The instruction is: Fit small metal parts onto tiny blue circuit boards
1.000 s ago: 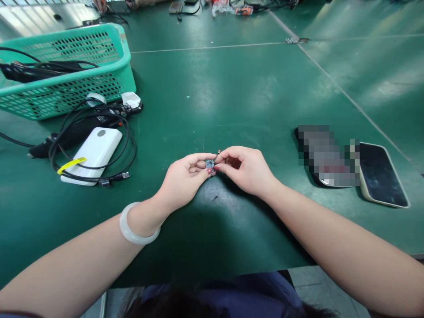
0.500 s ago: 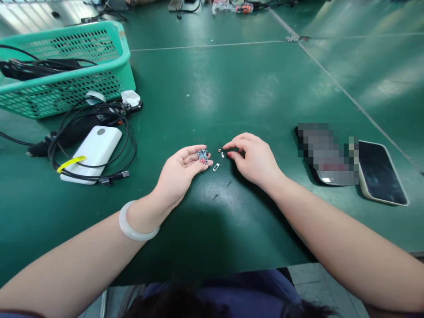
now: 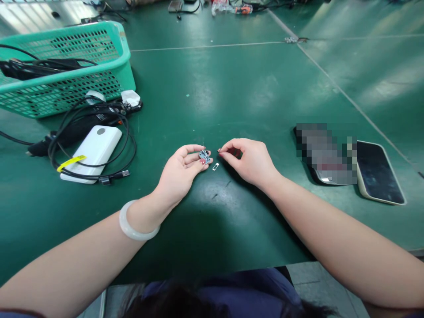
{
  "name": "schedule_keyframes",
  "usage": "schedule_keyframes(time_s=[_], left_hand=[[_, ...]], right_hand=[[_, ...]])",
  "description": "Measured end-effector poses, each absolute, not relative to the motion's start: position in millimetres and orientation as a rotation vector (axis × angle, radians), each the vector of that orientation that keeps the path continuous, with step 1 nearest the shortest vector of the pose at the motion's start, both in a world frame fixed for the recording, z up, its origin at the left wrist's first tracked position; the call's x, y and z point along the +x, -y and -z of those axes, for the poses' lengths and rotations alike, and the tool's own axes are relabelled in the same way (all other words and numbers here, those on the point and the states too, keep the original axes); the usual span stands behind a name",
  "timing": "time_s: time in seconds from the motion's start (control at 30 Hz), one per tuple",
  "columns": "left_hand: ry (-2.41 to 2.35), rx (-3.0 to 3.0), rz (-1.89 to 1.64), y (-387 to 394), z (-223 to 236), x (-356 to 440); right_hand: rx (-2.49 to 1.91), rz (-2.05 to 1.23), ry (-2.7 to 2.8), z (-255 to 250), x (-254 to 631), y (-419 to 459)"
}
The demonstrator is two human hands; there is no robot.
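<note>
My left hand [image 3: 180, 170] rests on the green table [image 3: 232, 97], palm up, and pinches a small grey metal part [image 3: 204, 155] between thumb and fingertips. My right hand [image 3: 247, 160] sits just to its right, thumb and forefinger pinched on a tiny part [image 3: 219, 150] that I cannot make out clearly. Between the two hands a small silver loop-shaped piece [image 3: 215, 166] lies on the table. A white bangle [image 3: 132, 225] circles my left wrist.
A teal plastic basket [image 3: 66, 66] with black cables stands at the back left. In front of it lie a white power bank [image 3: 94, 152] and coiled black cables [image 3: 82, 128]. Two phones [image 3: 377, 172] lie at the right. Clutter lines the far edge.
My hands were joined over the grey part, then drew apart. The silver piece now lies on the table. My right hand has since moved back a little toward the left hand, fingers pinched.
</note>
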State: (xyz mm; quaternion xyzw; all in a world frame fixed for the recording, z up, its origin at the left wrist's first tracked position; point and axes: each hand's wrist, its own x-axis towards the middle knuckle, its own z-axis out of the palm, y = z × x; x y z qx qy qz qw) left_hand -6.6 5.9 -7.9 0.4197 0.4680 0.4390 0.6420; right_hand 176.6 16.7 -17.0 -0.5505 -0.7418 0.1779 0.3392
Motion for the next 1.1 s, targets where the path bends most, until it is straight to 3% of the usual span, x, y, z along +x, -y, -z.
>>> schedule_keyframes(time_s=[0.27,0.83,1.1], left_hand=[[-1.049,1.03,-0.988,-4,9,-8],[-1.057,1.108,-0.918,-3,7,-9],[-1.017,0.989,-0.962,-4,7,-8]], right_hand=[[-1.34,-0.465,1.818,9,167,-3],[-1.084,-0.075,2.029,10,159,4],[-1.127,-0.29,1.964,4,161,7]])
